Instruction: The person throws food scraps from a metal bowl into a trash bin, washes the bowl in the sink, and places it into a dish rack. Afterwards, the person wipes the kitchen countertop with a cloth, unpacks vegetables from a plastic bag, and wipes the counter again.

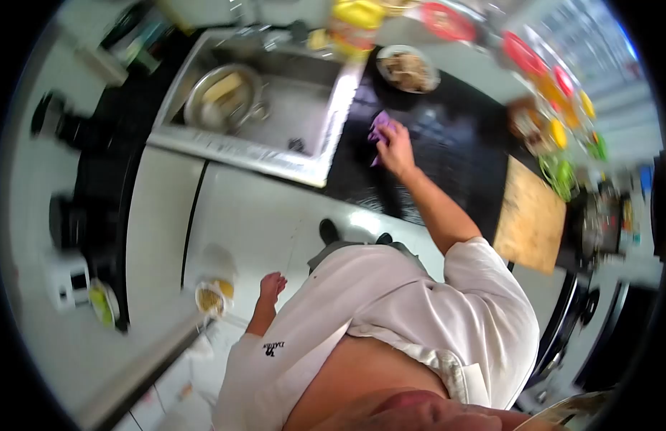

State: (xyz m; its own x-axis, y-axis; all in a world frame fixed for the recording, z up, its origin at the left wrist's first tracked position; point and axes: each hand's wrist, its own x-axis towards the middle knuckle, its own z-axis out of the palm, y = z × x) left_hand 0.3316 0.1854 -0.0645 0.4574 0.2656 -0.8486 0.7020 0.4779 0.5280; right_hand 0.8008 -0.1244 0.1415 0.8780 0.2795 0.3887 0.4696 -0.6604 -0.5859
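A crumpled purple cloth lies under my right hand, whose fingers are closed on it against the black countertop. The cloth is just right of the steel sink. Low beside my body at the left, my left hand hangs in front of the white cabinets, holding nothing, its fingers loosely apart. Beyond my right hand, a white bowl with brownish food sits near the back of the counter.
In the sink are a metal bowl and a strainer. A yellow-labelled container stands behind it. Along the right are a wooden cutting board, green vegetables and red-lidded jars. A small bin hangs at the lower left.
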